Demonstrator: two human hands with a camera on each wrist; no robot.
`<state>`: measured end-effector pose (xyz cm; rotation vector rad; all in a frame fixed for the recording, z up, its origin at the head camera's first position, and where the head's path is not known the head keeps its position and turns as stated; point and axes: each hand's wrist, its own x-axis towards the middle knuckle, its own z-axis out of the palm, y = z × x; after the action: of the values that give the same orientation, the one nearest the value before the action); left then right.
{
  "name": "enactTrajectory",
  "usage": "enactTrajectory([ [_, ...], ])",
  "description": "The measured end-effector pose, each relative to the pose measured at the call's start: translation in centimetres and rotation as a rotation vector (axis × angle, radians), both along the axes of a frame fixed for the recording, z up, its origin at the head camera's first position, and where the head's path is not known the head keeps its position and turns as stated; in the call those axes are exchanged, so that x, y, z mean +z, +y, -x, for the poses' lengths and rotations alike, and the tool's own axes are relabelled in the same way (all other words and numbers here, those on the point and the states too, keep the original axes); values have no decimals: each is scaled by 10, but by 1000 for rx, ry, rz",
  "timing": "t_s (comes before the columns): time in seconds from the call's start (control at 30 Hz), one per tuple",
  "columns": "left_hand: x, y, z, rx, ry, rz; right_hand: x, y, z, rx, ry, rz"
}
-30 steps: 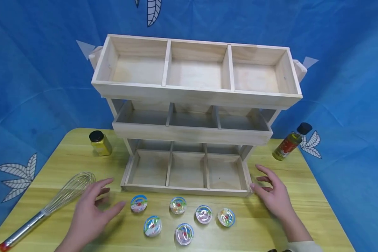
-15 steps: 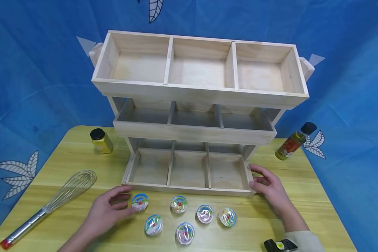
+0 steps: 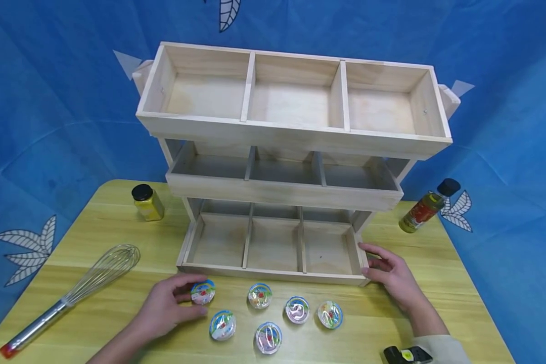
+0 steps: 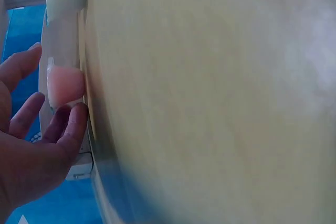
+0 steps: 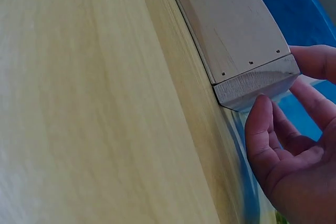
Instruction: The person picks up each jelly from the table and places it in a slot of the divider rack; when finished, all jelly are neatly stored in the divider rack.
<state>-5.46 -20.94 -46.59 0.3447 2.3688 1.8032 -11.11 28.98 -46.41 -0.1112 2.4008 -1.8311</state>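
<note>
My left hand (image 3: 166, 306) reaches around a small jelly cup (image 3: 203, 292) at the left of several lidded cups. Its index finger lies behind the cup and its thumb in front, with a gap on the thumb side. The left wrist view shows the pink jelly cup (image 4: 67, 85) standing on the table, fingertips right at its side. My right hand (image 3: 393, 275) touches the right end of the wooden rack's bottom tray (image 3: 273, 274). In the right wrist view, the fingertips (image 5: 261, 103) rest by the rack's end piece (image 5: 257, 83).
The three-tier wooden rack (image 3: 273, 134) has divided trays and fills the back middle of the table. A whisk (image 3: 100, 275) and a yellow jar (image 3: 148, 203) are at the left. An oil bottle (image 3: 425, 210) stands at the right. More jelly cups (image 3: 268, 337) lie along the front.
My left hand has moved right, from beside the whisk to around the leftmost jelly cup. The right hand has come in against the tray's right end. The cups stay put.
</note>
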Motion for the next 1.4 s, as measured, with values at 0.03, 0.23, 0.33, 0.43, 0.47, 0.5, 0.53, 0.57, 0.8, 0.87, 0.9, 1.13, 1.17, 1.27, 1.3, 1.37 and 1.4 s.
enactTrajectory([
  [0.03,-1,0,0,-7,0,6,0,0,0,1,-1,5],
  [0.23,-2,2,1,-3,-3,44,0,0,0,10,0,20],
  [0.33,-2,3,0,5,-1,56,-1,0,0,12,-5,21],
  [0.43,-2,3,0,10,6,63,-1,0,0,11,-11,22],
  [0.47,-3,2,0,11,9,64,-1,0,0,11,-13,21],
  [0.5,-4,2,0,11,12,62,-1,0,0,9,-15,20],
  [0.53,-4,2,0,12,14,61,-1,0,0,9,-17,20],
  [0.57,-5,1,1,13,18,60,-1,0,0,8,-19,22],
  [0.8,-11,-4,2,4,35,39,-2,0,-1,6,-27,20],
  [0.87,-11,-5,1,-11,37,23,-3,0,-1,5,-28,18],
  [0.9,-11,-6,1,-19,32,8,-3,0,-1,5,-28,17],
  [1.13,-1,-5,-5,-59,14,-71,-3,0,0,5,-34,28],
  [1.17,1,-4,-5,-57,24,-66,-3,0,0,3,-33,29],
  [1.27,6,0,-4,-49,57,-49,-3,1,0,-1,-31,31],
  [1.3,8,2,-3,-51,74,-46,-3,1,1,0,-31,33],
  [1.37,12,6,-1,-53,105,-45,-3,1,1,1,-32,37],
  [1.4,13,7,0,-57,119,-54,-3,1,1,2,-33,39],
])
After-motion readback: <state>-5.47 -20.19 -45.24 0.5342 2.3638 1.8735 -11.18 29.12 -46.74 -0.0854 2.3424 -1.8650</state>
